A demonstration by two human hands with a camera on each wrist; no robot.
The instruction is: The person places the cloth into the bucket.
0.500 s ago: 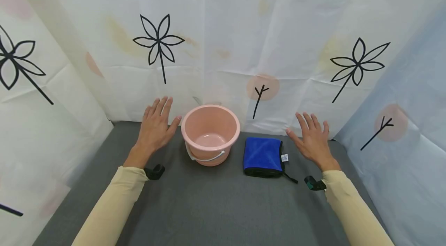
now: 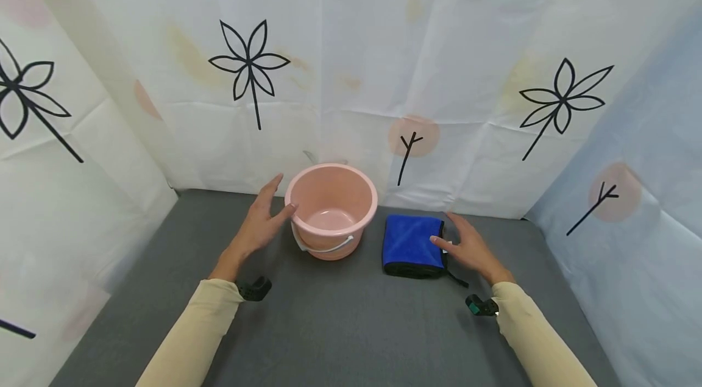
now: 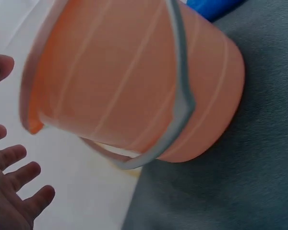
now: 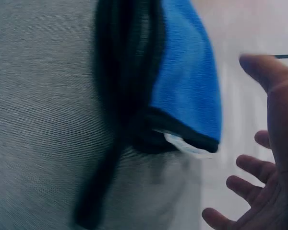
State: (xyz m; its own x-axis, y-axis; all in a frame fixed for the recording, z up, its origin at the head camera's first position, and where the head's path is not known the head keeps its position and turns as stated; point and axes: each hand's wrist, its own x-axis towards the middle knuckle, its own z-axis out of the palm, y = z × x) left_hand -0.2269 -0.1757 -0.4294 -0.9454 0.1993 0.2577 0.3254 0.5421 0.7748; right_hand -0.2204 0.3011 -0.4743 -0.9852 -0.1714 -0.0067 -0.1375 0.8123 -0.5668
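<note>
A pink bucket (image 2: 331, 241) stands upright at the back of the grey table, its pale handle (image 3: 181, 96) hanging down at the front. Beside its left rim is my left hand (image 2: 258, 228), fingers spread and relaxed; the left wrist view shows a gap between fingers and bucket. To the bucket's right lies a folded blue towel (image 2: 411, 244) with black edging, a small white tag (image 4: 182, 143) and a black loop (image 4: 105, 177). My right hand (image 2: 471, 247) hovers at the towel's right edge, thumb over its side, holding nothing.
The grey table (image 2: 340, 326) meets a white patterned curtain (image 2: 351, 58) right behind the bucket and towel. More curtain hangs along the left (image 2: 82, 204) and right sides. Each wrist wears a black strap (image 2: 255, 288).
My left hand has moved right, close to the bucket's rim, and turned thumb-up. The right hand has moved left and nearer to me, up to the towel. Bucket and towel have stayed put.
</note>
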